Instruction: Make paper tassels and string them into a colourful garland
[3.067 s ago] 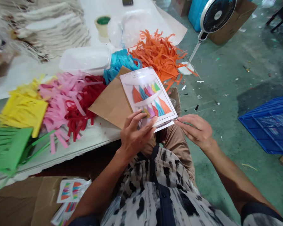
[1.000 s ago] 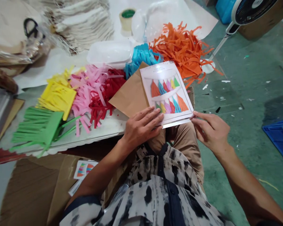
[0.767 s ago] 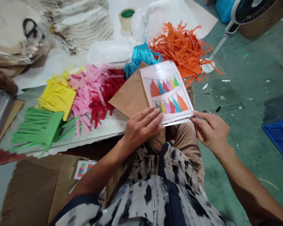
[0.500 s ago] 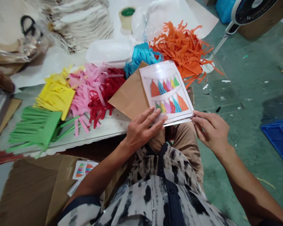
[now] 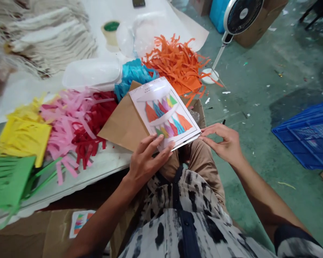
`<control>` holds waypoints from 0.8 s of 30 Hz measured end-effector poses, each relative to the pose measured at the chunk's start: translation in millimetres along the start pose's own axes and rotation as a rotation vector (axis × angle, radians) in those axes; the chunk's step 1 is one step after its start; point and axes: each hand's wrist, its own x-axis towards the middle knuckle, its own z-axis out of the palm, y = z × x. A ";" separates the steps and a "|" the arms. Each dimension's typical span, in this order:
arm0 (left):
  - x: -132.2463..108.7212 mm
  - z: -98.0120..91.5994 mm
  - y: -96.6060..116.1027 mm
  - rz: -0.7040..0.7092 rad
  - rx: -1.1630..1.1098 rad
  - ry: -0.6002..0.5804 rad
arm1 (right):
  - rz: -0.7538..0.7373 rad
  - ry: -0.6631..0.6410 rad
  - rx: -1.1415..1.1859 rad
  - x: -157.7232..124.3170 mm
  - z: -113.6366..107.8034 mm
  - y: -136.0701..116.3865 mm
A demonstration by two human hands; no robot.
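A printed card [image 5: 165, 120] with pictures of coloured tassel garlands lies slanted over the table's edge above my lap. Beneath it a brown kraft-paper sheet or envelope [image 5: 123, 125] sticks out to the left. My left hand [image 5: 146, 154] rests on the card's lower left part, fingers stretched out and apart. Between thumb and fingertips my right hand [image 5: 219, 139] pinches the card's lower right corner, where a pale edge shows below it. Touching the brown paper are dark red paper fringes [image 5: 90, 129] and blue ones [image 5: 134, 75]; orange fringes [image 5: 174, 64] lie just behind the card.
Pink [image 5: 70, 118], yellow [image 5: 27, 132] and green [image 5: 10, 179] fringes lie leftward on the table. Behind stand a clear plastic box [image 5: 91, 73] and a tape roll [image 5: 111, 34]. A white fan [image 5: 243, 16] and blue crate [image 5: 307, 136] are at right.
The view has swung to the right, so the table things sit further left and more of the blue crate shows. Both hands stay at the card, my right still pinching its corner.
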 end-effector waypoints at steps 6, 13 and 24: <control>-0.5 -4.7 -1.3 0.024 -0.043 -0.012 | -0.057 -0.141 0.024 4.8 -9.8 3.7; 0.9 -6.0 0.5 0.015 -0.063 -0.016 | -0.107 -0.127 0.040 3.9 -11.4 7.2; 15.5 2.8 29.4 0.027 -0.024 -0.001 | 0.610 0.270 0.656 -40.7 16.5 -13.5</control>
